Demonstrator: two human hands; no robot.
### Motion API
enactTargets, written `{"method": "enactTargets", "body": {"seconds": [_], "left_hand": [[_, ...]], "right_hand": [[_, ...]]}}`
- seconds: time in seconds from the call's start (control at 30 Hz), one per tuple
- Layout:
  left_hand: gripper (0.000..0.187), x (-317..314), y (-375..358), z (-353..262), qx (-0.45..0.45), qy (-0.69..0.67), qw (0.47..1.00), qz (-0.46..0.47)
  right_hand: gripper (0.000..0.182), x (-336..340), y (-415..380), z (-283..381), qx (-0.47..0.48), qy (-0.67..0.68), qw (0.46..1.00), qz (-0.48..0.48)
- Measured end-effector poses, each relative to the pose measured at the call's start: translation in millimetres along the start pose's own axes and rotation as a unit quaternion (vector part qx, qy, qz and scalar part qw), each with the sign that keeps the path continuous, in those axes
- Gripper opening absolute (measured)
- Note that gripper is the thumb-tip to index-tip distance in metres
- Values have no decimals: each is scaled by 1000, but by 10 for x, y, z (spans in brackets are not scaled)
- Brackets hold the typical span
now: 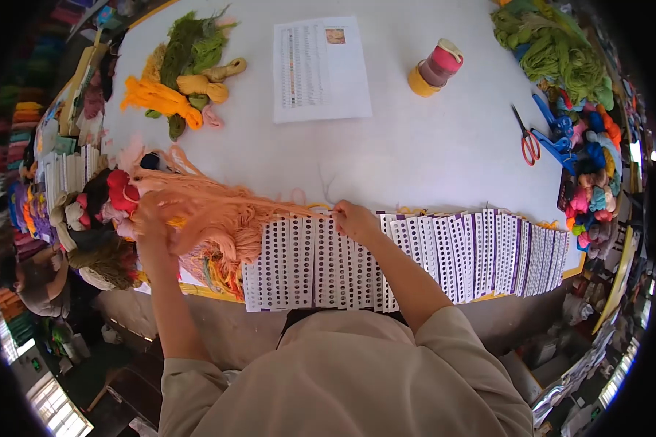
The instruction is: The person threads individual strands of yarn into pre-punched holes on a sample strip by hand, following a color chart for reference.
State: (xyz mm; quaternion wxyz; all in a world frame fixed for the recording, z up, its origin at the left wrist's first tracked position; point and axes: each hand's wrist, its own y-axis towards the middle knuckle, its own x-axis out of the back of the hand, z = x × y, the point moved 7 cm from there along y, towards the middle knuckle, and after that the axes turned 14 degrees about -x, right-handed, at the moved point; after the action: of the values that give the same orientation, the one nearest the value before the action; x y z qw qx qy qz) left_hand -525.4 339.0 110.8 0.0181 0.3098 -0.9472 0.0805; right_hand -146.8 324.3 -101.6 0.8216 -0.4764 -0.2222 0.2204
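A loose hank of peach yarn (pixel 229 218) lies across the left of the table and trails rightward in thin strands. My right hand (pixel 356 222) is closed in a pinch on the end of those strands, above the row of punched cards. My left hand (pixel 154 222) is at the left side of the peach yarn, blurred, so its fingers do not show clearly. White cards with rows of dark holes (pixel 291 255) overlap along the table's near edge, in front of my body. Red yarn (pixel 122 191) sits beside my left hand.
Green and orange yarn skeins (pixel 189 65) lie at the back left, near a printed sheet (pixel 321 69). A pink and yellow cone-like object (pixel 437 67) stands farther right. Scissors (pixel 526 138), blue clamp-like tools (pixel 557 135) and piled yarn (pixel 561 58) line the right edge.
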Motion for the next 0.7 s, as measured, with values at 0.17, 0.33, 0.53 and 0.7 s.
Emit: {"method": "enactTargets", "body": {"seconds": [0.17,0.33,0.53,0.7], "left_hand": [[37,-633,-889,90,34,-135,962,236],[56,-997,-1515,-242,87,-340,885,306],[43,-883,-1838,-464,76,-301,874,373],[40,-729,-1902,-607,60,-326,874,356]], "right_hand": [[51,-193,-560,314,131,67,982,-120],[23,-435,-1966,1118,239,341,908,46],[11,-647,-2576,1306,307,270,913,-8],[10,-776,-2727,1177,234,380,892,65]]}}
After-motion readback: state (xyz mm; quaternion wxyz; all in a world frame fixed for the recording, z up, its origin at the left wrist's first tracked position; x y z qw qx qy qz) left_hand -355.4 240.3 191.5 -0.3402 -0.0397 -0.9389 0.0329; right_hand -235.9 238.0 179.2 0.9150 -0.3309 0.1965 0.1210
